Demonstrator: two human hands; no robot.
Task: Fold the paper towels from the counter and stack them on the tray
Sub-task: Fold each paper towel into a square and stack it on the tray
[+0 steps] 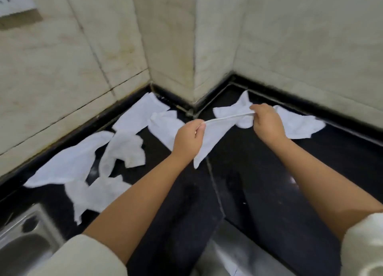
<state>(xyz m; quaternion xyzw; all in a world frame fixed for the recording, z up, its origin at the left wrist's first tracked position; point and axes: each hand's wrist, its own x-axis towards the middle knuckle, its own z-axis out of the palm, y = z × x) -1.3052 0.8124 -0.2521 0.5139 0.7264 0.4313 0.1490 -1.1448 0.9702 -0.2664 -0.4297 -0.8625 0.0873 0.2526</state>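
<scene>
A paper towel (209, 133) hung stretched above the black counter (269, 182), its top edge pinched by the left hand (187, 141) and the right hand (267, 122). More crumpled towels (124, 151) lay scattered along the tiled wall (62, 68), near a steel sink (22, 240).

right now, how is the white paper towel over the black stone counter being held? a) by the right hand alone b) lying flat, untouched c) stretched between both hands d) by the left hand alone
c: the left hand and the right hand each pinch an end of the white paper towel, its top edge drawn taut between them above the black stone counter.
</scene>
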